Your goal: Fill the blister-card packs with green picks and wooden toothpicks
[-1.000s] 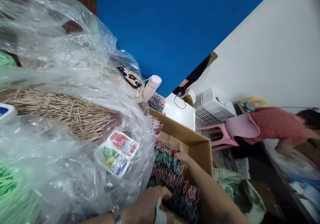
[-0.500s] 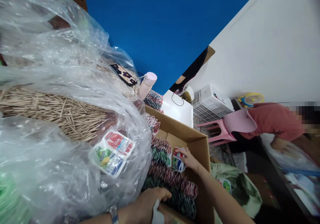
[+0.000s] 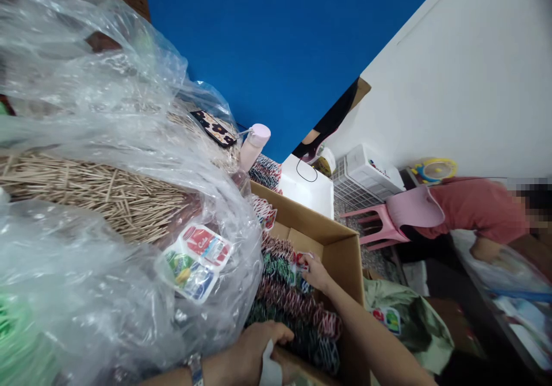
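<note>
Inside carton point(image 3: 313, 220), right hand point(image 3: 316, 274) curled, gripping card point(image 3: 299, 258)

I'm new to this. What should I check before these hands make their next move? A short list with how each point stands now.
1. Box open on top: ok.
2. Rows of cards side by side: ok.
3. Right hand inside the box, at the cards: ok.
4. Right hand's grip on a card: cannot tell.
5. Box's left edge fully in view: not ok, plastic bag hides part.
6. Left hand empty: cannot tell, whitish strip beside it.
</note>
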`<action>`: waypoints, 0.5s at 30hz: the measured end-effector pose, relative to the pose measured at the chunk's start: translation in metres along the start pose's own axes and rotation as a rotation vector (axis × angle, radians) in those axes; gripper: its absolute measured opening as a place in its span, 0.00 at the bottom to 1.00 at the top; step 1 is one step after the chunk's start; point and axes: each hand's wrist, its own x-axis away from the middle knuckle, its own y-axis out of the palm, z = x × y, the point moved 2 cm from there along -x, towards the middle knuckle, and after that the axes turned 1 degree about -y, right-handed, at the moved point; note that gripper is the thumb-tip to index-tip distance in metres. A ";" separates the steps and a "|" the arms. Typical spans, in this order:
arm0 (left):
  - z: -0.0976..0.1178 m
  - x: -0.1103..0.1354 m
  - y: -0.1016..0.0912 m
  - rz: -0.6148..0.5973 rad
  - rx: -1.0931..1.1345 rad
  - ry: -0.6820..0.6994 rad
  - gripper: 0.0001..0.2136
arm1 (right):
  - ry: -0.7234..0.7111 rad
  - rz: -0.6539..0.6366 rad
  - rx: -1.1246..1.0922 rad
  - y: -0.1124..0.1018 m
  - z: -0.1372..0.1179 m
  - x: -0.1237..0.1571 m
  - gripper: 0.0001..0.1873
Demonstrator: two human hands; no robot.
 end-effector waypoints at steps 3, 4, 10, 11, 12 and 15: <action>0.001 -0.001 0.001 -0.010 0.046 -0.015 0.22 | -0.026 0.006 -0.012 0.006 -0.011 -0.001 0.19; 0.001 -0.002 0.002 -0.028 0.062 -0.015 0.22 | -0.029 0.010 -0.024 0.008 -0.014 -0.002 0.19; 0.000 -0.003 0.011 -0.038 0.147 0.010 0.22 | 0.009 0.043 -0.184 0.010 -0.017 -0.008 0.32; 0.000 -0.003 0.012 -0.040 0.155 0.012 0.22 | 0.014 0.043 -0.223 0.011 -0.016 -0.009 0.36; 0.000 -0.002 0.013 -0.042 0.156 0.012 0.22 | 0.015 0.043 -0.265 0.012 -0.016 -0.010 0.39; 0.000 -0.001 0.013 -0.044 0.155 0.004 0.21 | -0.011 0.036 -0.416 0.014 -0.013 -0.009 0.47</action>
